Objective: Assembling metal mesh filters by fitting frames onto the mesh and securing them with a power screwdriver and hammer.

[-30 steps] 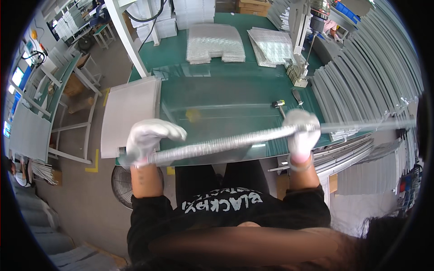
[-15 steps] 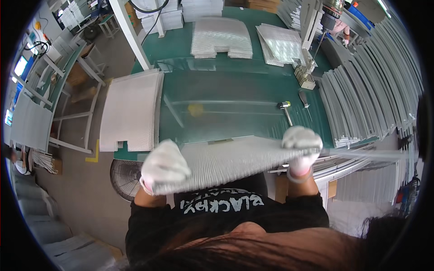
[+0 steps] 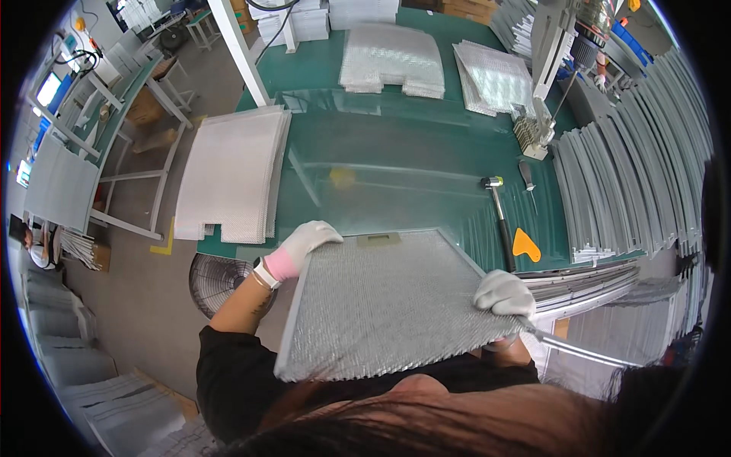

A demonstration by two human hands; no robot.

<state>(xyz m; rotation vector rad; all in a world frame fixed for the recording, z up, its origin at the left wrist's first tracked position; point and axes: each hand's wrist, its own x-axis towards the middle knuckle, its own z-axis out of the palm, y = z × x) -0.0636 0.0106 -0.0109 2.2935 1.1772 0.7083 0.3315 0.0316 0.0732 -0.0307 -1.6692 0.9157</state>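
Observation:
A grey metal-mesh filter panel (image 3: 381, 301) is tilted in front of me at the near edge of the green table, its far edge carrying a small tan plate (image 3: 378, 240). Thin metal framing lines its far and left sides. My left hand (image 3: 308, 242), in a white glove with a pink cuff, curls over the far left corner. On the right side my gloved right hand (image 3: 505, 294) is closed around the panel's edge and framing. From beneath that hand a long metal frame strip (image 3: 582, 352) sticks out toward the lower right.
A mallet (image 3: 499, 225), screwdriver (image 3: 527, 177) and orange scraper (image 3: 526, 245) lie on the green table (image 3: 381, 186). Mesh stacks stand at left (image 3: 228, 171) and back (image 3: 392, 57). Frame strips (image 3: 632, 160) crowd the right, near a drill-like machine (image 3: 585, 49). A floor fan (image 3: 221, 283) stands lower left.
My left hand has shifted from the near left corner to the far left corner. The panel's face has tipped into fuller view, and the strip's outer end has swung nearer me. The scraper is uncovered.

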